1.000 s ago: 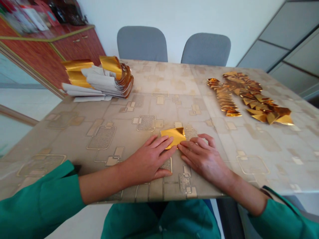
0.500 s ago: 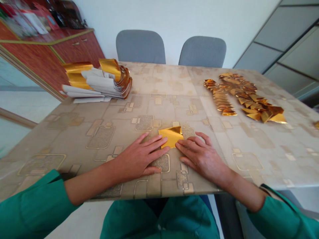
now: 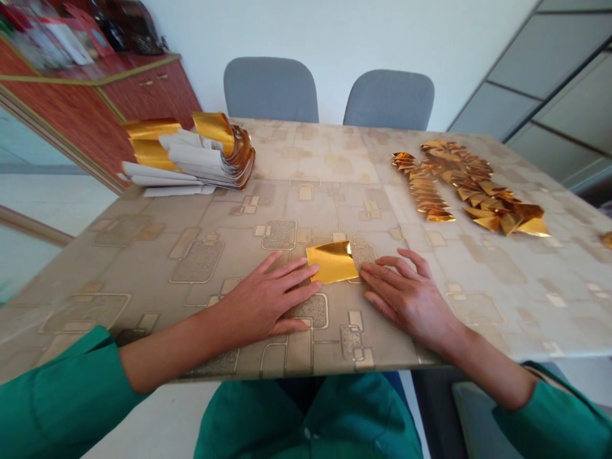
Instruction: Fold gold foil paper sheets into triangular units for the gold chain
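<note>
The left hand [image 3: 262, 303] and right hand [image 3: 408, 299] lie open and palm down on the table [image 3: 306, 213], fingers spread, neither clenched nor gripping. Between them, near the table's near edge and a little right of centre, sits a gold foil square [image 3: 332, 262]. The left fingertips [image 3: 315, 269] reach its left side, and the right fingertips [image 3: 364, 271] come just beside its right corner; whether either presses on it, I cannot tell. Working with flat fingers at the edges looks right for foil this thin, since a pinch would likely crease it. The square is slightly wider than deep, its long axis running left to right with a slight tilt, and its far right corner lifts in a small fold. Far left stands a stack of foil and paper [image 3: 210, 156]; far right lie rows of folded gold pieces [image 3: 468, 185].
</note>
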The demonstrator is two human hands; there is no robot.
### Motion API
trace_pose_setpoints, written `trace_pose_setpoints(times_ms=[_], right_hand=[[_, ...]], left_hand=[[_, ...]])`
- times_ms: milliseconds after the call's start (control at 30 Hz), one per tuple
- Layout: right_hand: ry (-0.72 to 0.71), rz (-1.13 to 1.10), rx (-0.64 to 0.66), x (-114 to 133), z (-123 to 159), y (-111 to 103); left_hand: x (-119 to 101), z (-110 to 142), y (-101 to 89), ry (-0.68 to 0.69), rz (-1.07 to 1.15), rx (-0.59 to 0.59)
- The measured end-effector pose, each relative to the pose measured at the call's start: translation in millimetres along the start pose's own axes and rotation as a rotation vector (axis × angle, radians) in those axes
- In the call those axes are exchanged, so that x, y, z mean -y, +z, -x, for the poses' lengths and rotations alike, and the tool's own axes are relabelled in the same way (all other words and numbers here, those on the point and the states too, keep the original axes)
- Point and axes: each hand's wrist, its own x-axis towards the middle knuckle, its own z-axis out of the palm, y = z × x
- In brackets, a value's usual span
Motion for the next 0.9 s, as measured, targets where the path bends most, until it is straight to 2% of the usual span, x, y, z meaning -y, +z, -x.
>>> trace_pose_setpoints(times_ms=[133,267,367,533,633,767,900], right_hand=[[-0.070,-0.038,-0.056,9.7,-12.8,0.0],[-0.154,-0.129,-0.019,19.3,-27.2,12.3],[-0.143,-0.143,-0.028,11.4,-25.5,17.6],[-0.123,-0.150,-0.057,-6.8,-18.4,12.1],[-0.134,-0.180,0.008,-10.2,-30.7,8.4],[-0.162,-0.225,0.205,-14.1,-56.9,9.7],[-0.186,-0.256,0.214,-18.3,-68.0,15.8]], left_hand=[[-0.9,-2.2,-1.0,0.004,0.018,-0.017],[-0.7,-2.6,-2.3,0.004,0.009,-0.010],[0.7,-2.2,-3.9,0.017,0.005,-0.015],[3.0,-11.7,-6.0,0.049,0.022,-0.062],[0.3,-26.3,-6.5,0.047,0.056,-0.119],[-5.7,-45.1,-8.1,-0.005,0.088,-0.088],[-6.5,-52.1,-8.8,-0.095,0.058,-0.087]])
